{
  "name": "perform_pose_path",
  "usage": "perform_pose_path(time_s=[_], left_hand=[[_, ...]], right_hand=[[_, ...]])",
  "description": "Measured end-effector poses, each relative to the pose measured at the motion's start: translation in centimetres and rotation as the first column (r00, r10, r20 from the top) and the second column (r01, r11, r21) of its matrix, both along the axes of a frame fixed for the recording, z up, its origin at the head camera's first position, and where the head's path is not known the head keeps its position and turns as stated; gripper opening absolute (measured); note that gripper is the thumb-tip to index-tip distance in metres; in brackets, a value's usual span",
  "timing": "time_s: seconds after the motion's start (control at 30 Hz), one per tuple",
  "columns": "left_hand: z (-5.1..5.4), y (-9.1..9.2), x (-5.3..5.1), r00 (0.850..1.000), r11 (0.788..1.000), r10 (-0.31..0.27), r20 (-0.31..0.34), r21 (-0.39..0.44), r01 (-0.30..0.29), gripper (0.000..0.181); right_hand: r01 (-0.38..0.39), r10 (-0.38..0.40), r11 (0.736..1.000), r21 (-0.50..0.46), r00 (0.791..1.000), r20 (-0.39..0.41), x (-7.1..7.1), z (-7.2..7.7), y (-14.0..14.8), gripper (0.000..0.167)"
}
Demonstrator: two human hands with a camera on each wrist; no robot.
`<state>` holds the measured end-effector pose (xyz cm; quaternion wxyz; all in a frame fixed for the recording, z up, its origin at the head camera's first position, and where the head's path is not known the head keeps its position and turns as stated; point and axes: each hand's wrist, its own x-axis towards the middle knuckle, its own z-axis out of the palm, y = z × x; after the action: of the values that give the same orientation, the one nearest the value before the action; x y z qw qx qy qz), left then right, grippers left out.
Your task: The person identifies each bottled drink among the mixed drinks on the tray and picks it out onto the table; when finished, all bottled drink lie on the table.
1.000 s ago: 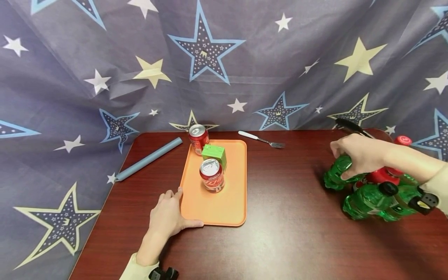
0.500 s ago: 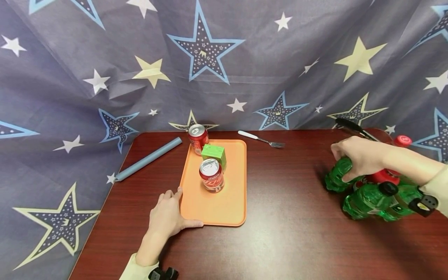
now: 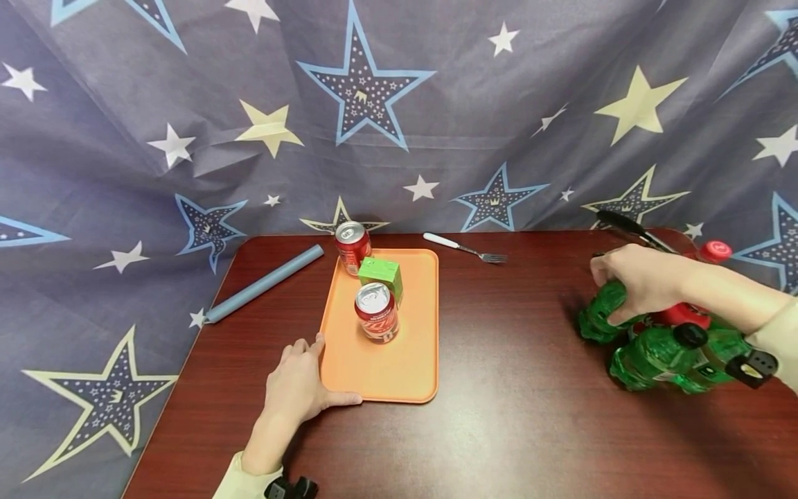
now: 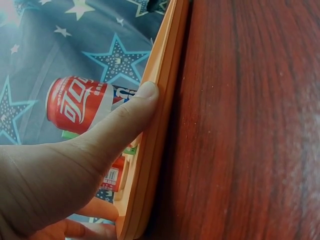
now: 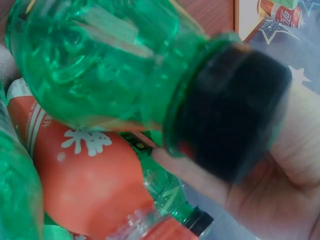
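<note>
An orange tray point(image 3: 405, 367) lies flat on the table. My left hand point(image 3: 296, 381) holds its near left corner, thumb along the front edge, fingers at the left side. In the left wrist view the thumb point(image 4: 120, 120) lies against the tray's rim. On the tray stand a red soda can point(image 3: 377, 315) and a green box point(image 3: 382, 272); a second red can point(image 3: 352, 246) stands at its far left corner. At the right, my right hand point(image 3: 648, 281) grips a green bottle point(image 3: 601, 315) from above. Its black cap point(image 5: 235, 110) is beside the palm in the right wrist view.
Other green bottles point(image 3: 654, 360) and a red-labelled bottle point(image 5: 95, 175) crowd close around the right hand. A black-ended utensil point(image 3: 623, 223) lies behind them. A fork point(image 3: 464, 248) lies at the back, and a blue-grey tube point(image 3: 264, 284) lies left of the tray.
Almost nothing differs. My right hand has shifted slightly, still on the green bottle, which stands a little more upright than a second ago. My left hand and the tray have stayed put.
</note>
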<state>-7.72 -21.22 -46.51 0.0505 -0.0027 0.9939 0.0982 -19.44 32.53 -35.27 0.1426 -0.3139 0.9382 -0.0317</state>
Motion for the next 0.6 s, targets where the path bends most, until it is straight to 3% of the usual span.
perform_pose_path(time_s=[0.2,0.37,0.5,0.6], left_hand=[[0.0,0.0,-0.4,1.0,1.0,-0.015,0.019,-0.006,0.015,0.141],[0.3,-0.2,-1.1,0.995,0.999,-0.042,0.088,-0.008,0.043,0.139],[2.7,-1.0,-2.6,0.984,0.996,-0.067,0.165,-0.047,0.076,0.135],[5.7,-1.9,-4.6,0.99,0.994,-0.067,0.127,-0.073,0.077,0.13]], right_hand=[[0.005,-0.005,1.0,0.019,1.0,0.007,0.2,0.3,0.1,0.051],[0.053,-0.052,0.998,0.014,0.996,-0.071,-0.4,3.3,-0.6,0.043],[0.134,-0.136,0.991,-0.026,0.976,-0.168,-2.0,6.6,-2.0,0.042],[0.218,-0.223,0.975,-0.047,0.957,-0.184,-3.8,8.9,-3.2,0.057]])
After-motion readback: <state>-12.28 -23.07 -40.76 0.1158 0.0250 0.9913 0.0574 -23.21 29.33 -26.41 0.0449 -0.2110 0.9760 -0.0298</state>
